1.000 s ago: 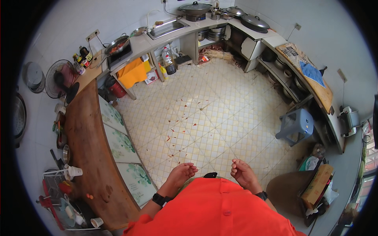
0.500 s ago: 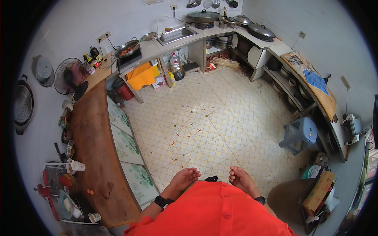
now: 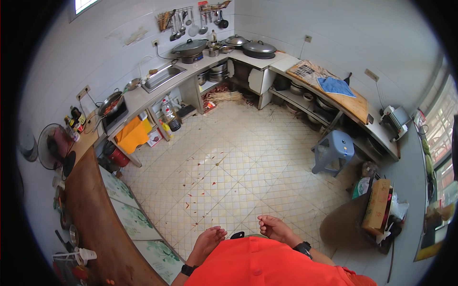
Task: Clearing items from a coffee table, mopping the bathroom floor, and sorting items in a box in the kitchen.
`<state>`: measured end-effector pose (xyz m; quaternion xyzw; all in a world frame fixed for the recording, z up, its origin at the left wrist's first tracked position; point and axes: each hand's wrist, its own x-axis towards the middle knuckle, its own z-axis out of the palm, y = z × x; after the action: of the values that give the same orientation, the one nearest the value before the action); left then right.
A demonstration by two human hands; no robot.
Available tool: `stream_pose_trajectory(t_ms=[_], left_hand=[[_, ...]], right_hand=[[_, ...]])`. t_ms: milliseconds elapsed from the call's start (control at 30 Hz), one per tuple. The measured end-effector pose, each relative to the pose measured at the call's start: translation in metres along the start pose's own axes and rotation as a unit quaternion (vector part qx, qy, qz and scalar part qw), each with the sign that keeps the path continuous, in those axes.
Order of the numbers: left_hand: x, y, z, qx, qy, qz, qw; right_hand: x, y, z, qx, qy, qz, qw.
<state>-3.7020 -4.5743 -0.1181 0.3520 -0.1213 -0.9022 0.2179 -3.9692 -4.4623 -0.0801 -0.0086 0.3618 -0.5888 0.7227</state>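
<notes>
Both my hands hang in front of my red shirt [image 3: 257,262], above the tiled floor [image 3: 238,186]. My left hand [image 3: 208,242] has loosely bent fingers and holds nothing visible; a black band circles its wrist. To its right, my right hand [image 3: 277,229] points its half-curled fingers inward, also with nothing visible in them and a black watch [image 3: 302,248] on the wrist. Neither hand touches any object. Small red scraps [image 3: 188,205] lie scattered on the floor ahead of my left hand.
A brown wooden counter [image 3: 90,214] runs along my left. Ahead, a counter holds a wok [image 3: 111,104] and a sink [image 3: 164,77]. At the right stand a blue-grey plastic stool [image 3: 334,148] and a cardboard box [image 3: 376,205]. A blue cloth [image 3: 337,86] lies on a board.
My view has turned right and tilted up, so the room has shifted left and the windows at the right show more. Both hands sit lower in view, the right one reaching further inward.
</notes>
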Motion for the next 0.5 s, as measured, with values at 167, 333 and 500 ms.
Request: stream_pose_trajectory(t_ms=[167, 333, 500], left_hand=[[0.007, 0.002, 0.006, 0.021, -0.008, -0.011, 1.0], [0.014, 0.003, 0.004, 0.033, -0.037, -0.017, 0.999], [0.014, 0.003, 0.013, 0.037, -0.03, -0.014, 0.999]], right_hand=[[-0.005, -0.001, -0.005, 0.009, 0.005, -0.013, 1.0], [-0.007, -0.003, -0.009, 0.027, 0.016, -0.026, 0.999], [-0.009, -0.005, -0.008, 0.021, 0.017, -0.031, 0.999]])
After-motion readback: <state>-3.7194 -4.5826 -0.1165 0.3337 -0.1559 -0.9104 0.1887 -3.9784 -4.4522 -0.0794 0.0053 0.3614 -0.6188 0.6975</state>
